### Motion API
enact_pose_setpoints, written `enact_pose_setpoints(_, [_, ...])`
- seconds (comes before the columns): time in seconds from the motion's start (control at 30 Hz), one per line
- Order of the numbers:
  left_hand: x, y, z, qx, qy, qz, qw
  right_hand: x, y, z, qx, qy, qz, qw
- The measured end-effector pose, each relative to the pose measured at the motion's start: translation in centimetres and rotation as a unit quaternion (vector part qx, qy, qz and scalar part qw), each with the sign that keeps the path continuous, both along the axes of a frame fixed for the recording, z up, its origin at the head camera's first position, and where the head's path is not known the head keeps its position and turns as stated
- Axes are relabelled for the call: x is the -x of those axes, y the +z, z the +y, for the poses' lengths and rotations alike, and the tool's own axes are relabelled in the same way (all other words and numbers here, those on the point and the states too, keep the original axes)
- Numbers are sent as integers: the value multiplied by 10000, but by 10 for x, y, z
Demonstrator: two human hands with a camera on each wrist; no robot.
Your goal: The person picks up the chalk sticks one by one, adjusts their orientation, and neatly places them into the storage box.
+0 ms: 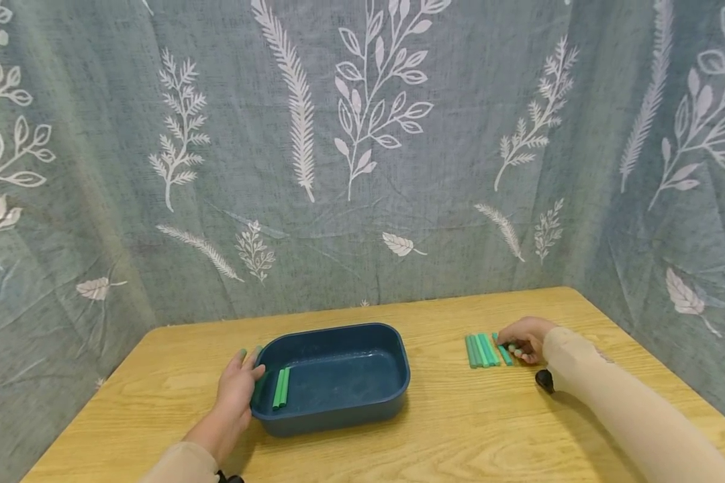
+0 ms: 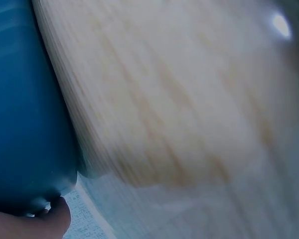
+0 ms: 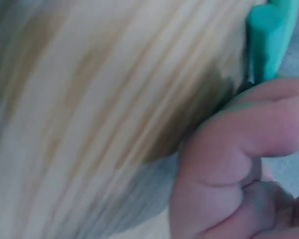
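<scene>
At the left end of the dark blue bin (image 1: 332, 419), my left hand (image 1: 235, 386) rests on the rim, fingers extended along the outer side and thumb at the edge. Two round green sticks (image 1: 281, 389) like chalk lie side by side inside the bin near that end. My right hand (image 1: 527, 339) is at the far right of the table, fingers curled, pinching a green stick (image 1: 507, 355). The right wrist view shows a blunt stick end (image 3: 264, 45) right at the curled fingers. Left of this hand lies a row of several green sticks (image 1: 480, 351).
The bin stands left of centre on a light wooden table (image 1: 447, 429). A grey-green cloth (image 1: 314, 255) with white leaf patterns hangs behind the table and along both sides.
</scene>
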State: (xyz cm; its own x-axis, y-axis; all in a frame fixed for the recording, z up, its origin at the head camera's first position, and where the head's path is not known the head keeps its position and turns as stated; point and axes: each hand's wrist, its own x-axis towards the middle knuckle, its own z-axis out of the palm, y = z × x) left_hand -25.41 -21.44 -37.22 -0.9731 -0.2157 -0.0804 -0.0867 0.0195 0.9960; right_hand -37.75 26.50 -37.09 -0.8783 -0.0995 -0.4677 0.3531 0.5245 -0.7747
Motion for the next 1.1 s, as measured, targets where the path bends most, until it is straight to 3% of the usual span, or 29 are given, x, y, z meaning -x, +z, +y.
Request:
enact_pose_setpoints(0.27, [-1,4,-1,157,-71,58,9998,-8,5,1,585,-304,-35,9978])
enact_pose_setpoints(0.47, [-1,5,-2,11,-102,93,9999,-11,14,4,1081,-159,-4,9940])
enact_pose_setpoints(0.6, [-2,2,-2,-1,-89,-6,10000,-18,17,5,1795,-93,-67,9837])
enact_pose_setpoints(0.73, [-1,3,-2,15,-54,-72,10000,-22,18,4,2604,-239,-98,9652])
enact_pose_setpoints(0.83, [1,5,-3,29,-49,-83,9999,-23,17,2,2933,-395,-64,9552])
enact_pose_setpoints(1.1, [-1,4,-1,-184,-55,-91,9998,-26,18,-5,3030,-470,61,9518])
